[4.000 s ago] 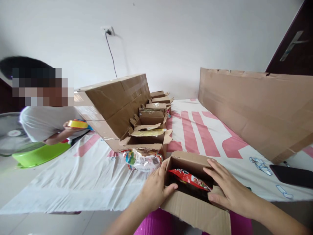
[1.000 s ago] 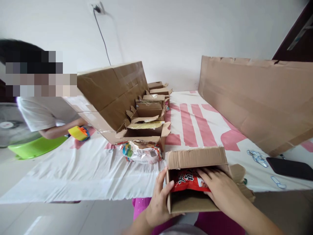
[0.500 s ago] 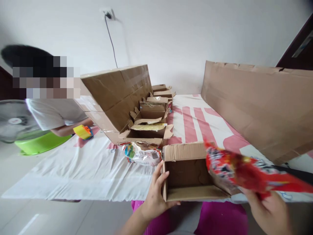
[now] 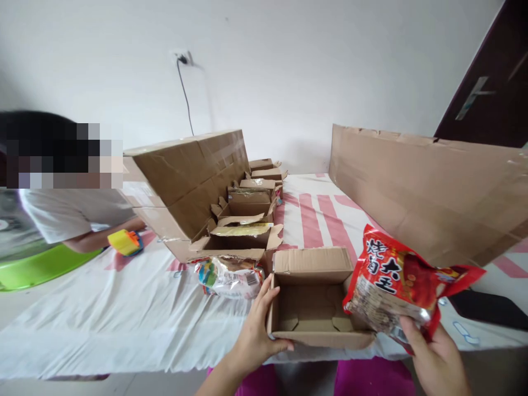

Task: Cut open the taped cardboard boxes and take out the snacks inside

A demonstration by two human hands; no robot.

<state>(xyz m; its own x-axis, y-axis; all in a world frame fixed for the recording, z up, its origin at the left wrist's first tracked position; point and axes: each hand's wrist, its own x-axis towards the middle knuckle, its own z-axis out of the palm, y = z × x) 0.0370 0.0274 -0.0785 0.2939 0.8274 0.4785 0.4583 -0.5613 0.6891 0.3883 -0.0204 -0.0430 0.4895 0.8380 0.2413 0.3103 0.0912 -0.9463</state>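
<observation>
At the table's front edge stands an open cardboard box (image 4: 313, 335), its inside facing me and nothing visible in it. My left hand (image 4: 258, 324) grips its left side, fingers along the wall and thumb under the front. My right hand (image 4: 437, 357) holds a red snack bag (image 4: 396, 286) by its lower right part. The bag is tilted, its printed front towards me, and its left end overlaps the box's right side. Left of the box lies a white, clear and coloured plastic packet (image 4: 231, 278).
A row of small open cartons (image 4: 243, 239) runs back beside a large cardboard box (image 4: 185, 176). A tall cardboard panel (image 4: 424, 192) stands at right, a dark flat object (image 4: 490, 308) near it. A person (image 4: 78, 203) sits at left by a yellow-and-orange toy (image 4: 124, 242).
My right hand has brought the red bag slightly left, and it has turned so its print faces me. My left hand keeps its grip on the box. The view has tilted up.
</observation>
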